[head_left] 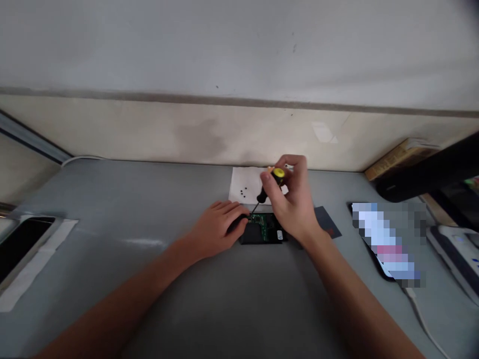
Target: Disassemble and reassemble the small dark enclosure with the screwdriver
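a small black device (262, 233) with its green circuit board (266, 227) exposed lies near the middle of a grey table (112, 209), close to the far wall, seen from a head-worn camera. at far left a dark screen (20, 244) sits in a white frame at the table's edge. moving right, the left hand (217, 227) lies flat on the table, fingers curled loosely against the device's left end, pressing it in place rather than gripping it. just behind, a white sheet of paper (243, 184) carries a few tiny black screws (243, 191). the right hand (294, 199) is closed around a screwdriver (267, 189) with a yellow-and-black handle, its tip angled down to the board's upper left corner, just beside the left fingertips. a dark card (329, 222) lies partly under the right wrist; further right rests a phone (385, 239) with a lit screen and a white cable, then a dark object and a book against the wall. judged from this position, the tip could slip off the screw head and scratch the board or jab the steadying fingers, because the shaft stands tilted and the fingers sit so close. a loosened screw could also roll away across the bare table, and a brush of the sleeve-less forearm could scatter those on the paper.
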Tool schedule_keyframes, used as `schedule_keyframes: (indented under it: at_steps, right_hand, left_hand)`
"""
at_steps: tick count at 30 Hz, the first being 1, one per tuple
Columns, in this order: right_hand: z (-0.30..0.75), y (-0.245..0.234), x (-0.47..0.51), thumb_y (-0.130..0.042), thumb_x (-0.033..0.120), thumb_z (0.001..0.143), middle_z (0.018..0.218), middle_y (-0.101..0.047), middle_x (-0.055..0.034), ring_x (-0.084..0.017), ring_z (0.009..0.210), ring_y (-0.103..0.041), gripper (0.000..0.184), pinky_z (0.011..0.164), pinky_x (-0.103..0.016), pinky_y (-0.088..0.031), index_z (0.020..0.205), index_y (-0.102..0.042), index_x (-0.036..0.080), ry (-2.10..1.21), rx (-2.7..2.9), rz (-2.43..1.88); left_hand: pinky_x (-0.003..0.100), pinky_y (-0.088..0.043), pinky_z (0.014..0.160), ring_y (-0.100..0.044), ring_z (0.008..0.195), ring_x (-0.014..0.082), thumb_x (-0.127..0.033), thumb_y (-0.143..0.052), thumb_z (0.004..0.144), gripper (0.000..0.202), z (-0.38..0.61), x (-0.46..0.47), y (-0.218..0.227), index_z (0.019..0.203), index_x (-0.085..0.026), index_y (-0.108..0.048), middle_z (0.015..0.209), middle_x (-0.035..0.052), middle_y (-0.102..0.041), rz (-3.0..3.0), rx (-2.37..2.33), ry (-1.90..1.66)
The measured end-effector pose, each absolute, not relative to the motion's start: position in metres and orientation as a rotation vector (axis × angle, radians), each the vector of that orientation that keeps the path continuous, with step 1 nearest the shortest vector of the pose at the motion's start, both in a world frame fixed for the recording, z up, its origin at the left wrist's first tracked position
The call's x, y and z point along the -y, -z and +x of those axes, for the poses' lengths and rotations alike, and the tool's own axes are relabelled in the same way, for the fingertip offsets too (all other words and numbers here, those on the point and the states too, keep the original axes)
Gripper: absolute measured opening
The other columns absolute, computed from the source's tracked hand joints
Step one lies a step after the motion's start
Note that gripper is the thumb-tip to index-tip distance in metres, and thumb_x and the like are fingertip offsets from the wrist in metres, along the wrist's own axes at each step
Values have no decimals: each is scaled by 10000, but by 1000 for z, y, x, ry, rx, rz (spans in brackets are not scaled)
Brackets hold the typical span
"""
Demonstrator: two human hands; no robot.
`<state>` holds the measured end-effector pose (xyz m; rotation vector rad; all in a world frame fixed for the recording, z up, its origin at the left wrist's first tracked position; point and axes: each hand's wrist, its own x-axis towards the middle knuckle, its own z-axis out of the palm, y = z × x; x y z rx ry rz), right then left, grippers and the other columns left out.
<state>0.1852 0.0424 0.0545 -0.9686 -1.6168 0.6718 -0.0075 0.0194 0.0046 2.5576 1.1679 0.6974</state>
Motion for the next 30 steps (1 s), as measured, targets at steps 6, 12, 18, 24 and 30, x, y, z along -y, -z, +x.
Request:
schedule_keyframes:
  at_steps: [6,12,18,24,30]
  right_hand:
    - [176,-62,-48,-465,419,1033,888,-574,-23,-159,756,-550,192,696,-326,-489,1037,-568,256,-1004,1539,-758]
    - [166,-54,-40,-350,571,1032,727,-453,14,-172,621,-488,297,600,-334,-468,1036,-436,288,-1152,1278,-748]
    - [164,-44,-43,-427,577,1021,682,-416,62,-142,548,-431,331,530,-281,-405,912,-279,301,-1035,1188,-779]
    - [173,-41,-48,-498,500,1003,825,-522,18,-133,613,-506,258,591,-305,-465,940,-358,293,-1180,1143,-704]
    - [171,-47,-45,-491,553,993,812,-512,-6,-158,664,-522,278,591,-320,-483,963,-476,278,-1240,1175,-718]
  left_hand:
    - [380,-516,862,-683,913,220,-254,-410,1021,238,-7,-20,-5,1048,-216,-643,973,53,-731,2569,-1173,-654]
    - [376,-514,882,-668,902,213,-264,-402,1019,271,-6,-19,-7,1070,-221,-665,955,48,-719,2569,-1186,-607]
    - [368,-510,877,-671,911,213,-240,-413,1012,268,-6,-19,-7,1092,-225,-669,988,49,-729,2593,-1194,-623]
    - [356,-494,814,-653,837,208,-215,-394,1007,252,-8,-21,-5,967,-207,-643,898,41,-707,2644,-1184,-622]
    - [335,-488,843,-643,855,194,-200,-400,992,218,-6,-21,-7,945,-219,-612,896,27,-694,2598,-1189,-619]
